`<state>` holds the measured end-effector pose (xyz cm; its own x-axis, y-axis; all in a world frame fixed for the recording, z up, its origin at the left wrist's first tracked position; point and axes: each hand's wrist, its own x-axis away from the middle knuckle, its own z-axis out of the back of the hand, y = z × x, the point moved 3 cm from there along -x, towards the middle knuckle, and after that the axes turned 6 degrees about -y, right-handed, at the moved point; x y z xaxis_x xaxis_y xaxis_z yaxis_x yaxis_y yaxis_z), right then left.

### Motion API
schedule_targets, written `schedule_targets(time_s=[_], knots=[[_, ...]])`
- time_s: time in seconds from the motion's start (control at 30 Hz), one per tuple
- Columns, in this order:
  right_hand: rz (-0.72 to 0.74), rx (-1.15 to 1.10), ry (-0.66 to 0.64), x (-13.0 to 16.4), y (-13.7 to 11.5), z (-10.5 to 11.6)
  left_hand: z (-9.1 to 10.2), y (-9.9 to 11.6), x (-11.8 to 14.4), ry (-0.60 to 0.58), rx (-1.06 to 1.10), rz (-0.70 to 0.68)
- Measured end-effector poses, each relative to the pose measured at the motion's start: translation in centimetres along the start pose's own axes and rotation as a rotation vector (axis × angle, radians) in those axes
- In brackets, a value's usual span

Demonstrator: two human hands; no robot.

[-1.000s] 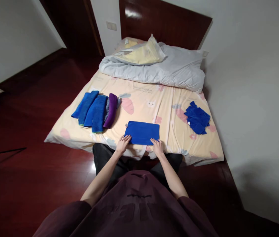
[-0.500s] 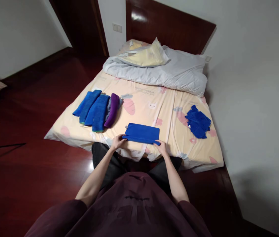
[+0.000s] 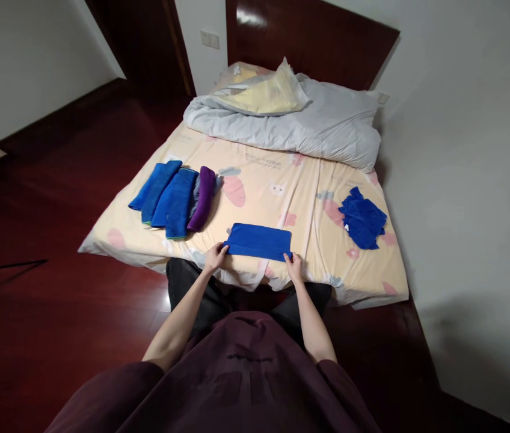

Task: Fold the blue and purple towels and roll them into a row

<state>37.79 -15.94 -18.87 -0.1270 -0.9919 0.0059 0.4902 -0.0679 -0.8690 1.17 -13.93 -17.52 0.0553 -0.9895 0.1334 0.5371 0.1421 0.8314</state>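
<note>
A flat blue towel (image 3: 259, 240), folded into a rectangle, lies near the front edge of the bed with a small pale tag at its far left corner. My left hand (image 3: 215, 257) pinches its near left corner. At the near right corner, my right hand (image 3: 294, 265) is closed on the cloth, thumb on top. Left of it rests a row of folded blue towels (image 3: 178, 198), with a rolled purple towel (image 3: 203, 198) at the row's right end, against a greyish cloth. A crumpled blue cloth (image 3: 363, 219) lies to the right.
The bed (image 3: 255, 174) has a patterned yellow sheet. A grey quilt (image 3: 327, 129) and a yellow pillow (image 3: 273, 96) are bunched before the dark headboard (image 3: 313, 39). A wall (image 3: 462, 180) runs along the right; a thin black stand (image 3: 6, 264) is on the floor at left.
The towel's near edge, slightly raised in a narrow fold before, now lies flatter. My right hand has drawn in a little at the right corner. The view has shifted slightly.
</note>
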Motion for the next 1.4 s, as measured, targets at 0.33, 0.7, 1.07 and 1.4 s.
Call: schedule_targets(time_s=[0.33, 0.7, 1.07, 1.4], knots=[[-0.009, 0.182, -0.004, 0.0, -0.7, 0.4, 0.1, -0.2, -1.1, -0.014, -0.139, 0.039], [-0.028, 0.378, -0.046, -1.4, -0.8, 0.3, 0.3, 0.3, -1.2, -0.061, -0.254, 0.092], [-0.096, 0.406, -0.066, -1.7, -0.7, 0.4, 0.4, 0.3, -1.3, -0.116, -0.343, 0.106], [-0.052, 0.316, -0.041, -1.6, -0.4, 0.5, 0.2, -0.2, -1.3, -0.116, -0.350, 0.114]])
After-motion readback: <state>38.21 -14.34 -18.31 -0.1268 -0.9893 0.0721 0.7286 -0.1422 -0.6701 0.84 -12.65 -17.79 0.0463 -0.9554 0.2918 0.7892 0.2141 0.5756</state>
